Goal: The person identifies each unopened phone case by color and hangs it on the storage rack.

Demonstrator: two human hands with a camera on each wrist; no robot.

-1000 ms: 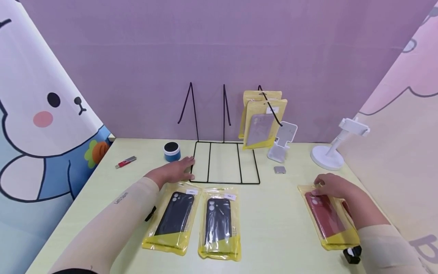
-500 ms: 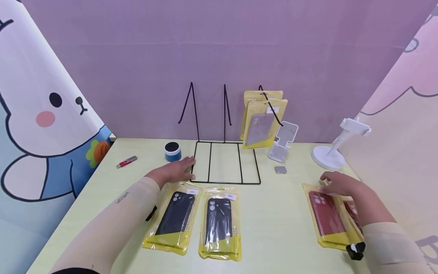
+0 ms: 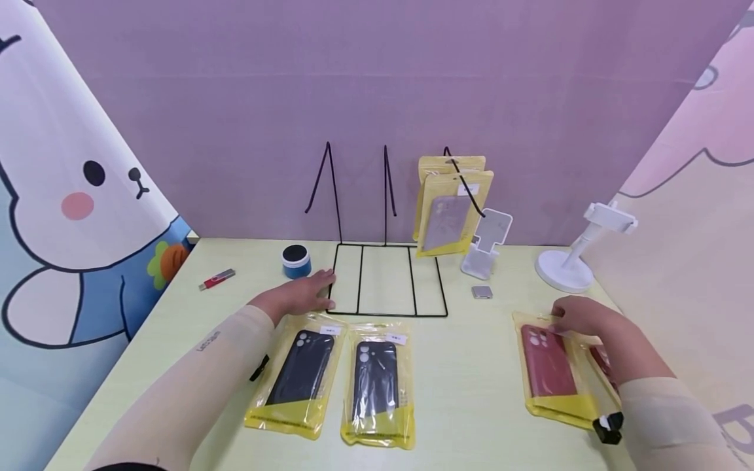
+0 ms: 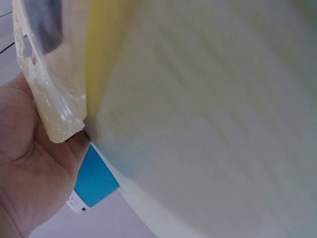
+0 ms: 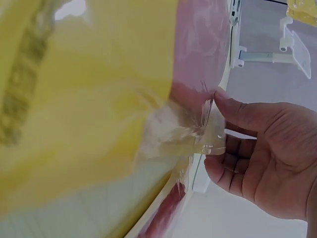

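Note:
At the right, my right hand (image 3: 584,315) pinches the upper edge of a yellow-edged clear pouch holding a red phone case (image 3: 549,361). In the right wrist view the thumb (image 5: 237,110) presses on the pouch's clear plastic edge. A second pouched red phone case (image 3: 603,363) lies partly hidden beneath and to its right. My left hand (image 3: 297,296) rests with loosely extended fingers at the left front corner of a black wire rack (image 3: 385,315). Just below that hand lies a pouched black phone case (image 3: 302,367), with another pouched black phone case (image 3: 376,383) beside it.
Pouched phone cases (image 3: 448,219) hang from the rack's right hook. Behind the left hand stands a small blue speaker (image 3: 296,261); a red USB stick (image 3: 216,279) lies farther left. Two white phone stands (image 3: 487,242) (image 3: 565,270) and a small grey square (image 3: 482,292) are at the right.
The right hand has moved slightly right and changed its hold on the front red phone case pouch. That pouch shifted right, then back left, exposing more of the one beneath. The left hand has stayed still.

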